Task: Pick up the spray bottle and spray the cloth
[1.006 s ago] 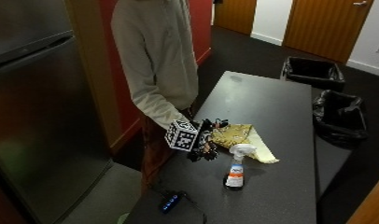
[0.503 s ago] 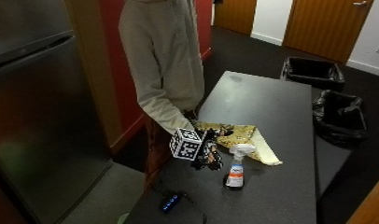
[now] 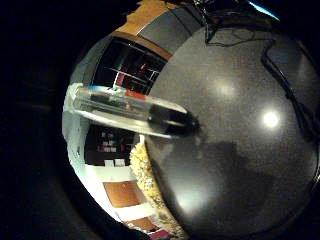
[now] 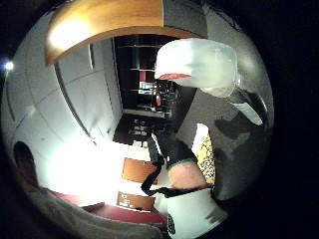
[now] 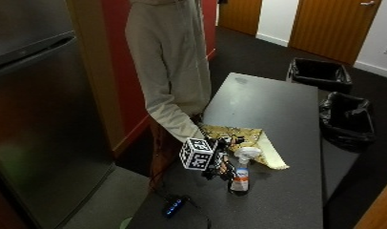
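Plastic spray bottle [image 5: 240,171] stands upright on the dark table [image 5: 282,119], just beside the gloved right hand [image 5: 220,161], yellow cloth [image 5: 244,143] lying behind it; whether its fingers are closed I cannot tell

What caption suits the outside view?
Gloved right hand beside the white spray bottle standing on the dark grey table, yellow patterned cloth behind.

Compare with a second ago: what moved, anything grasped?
The gloved right hand came down the table edge toward the spray bottle, now right beside it. No grasp is visible yet. The bottle stands upright where it was; the cloth lies unchanged behind it.
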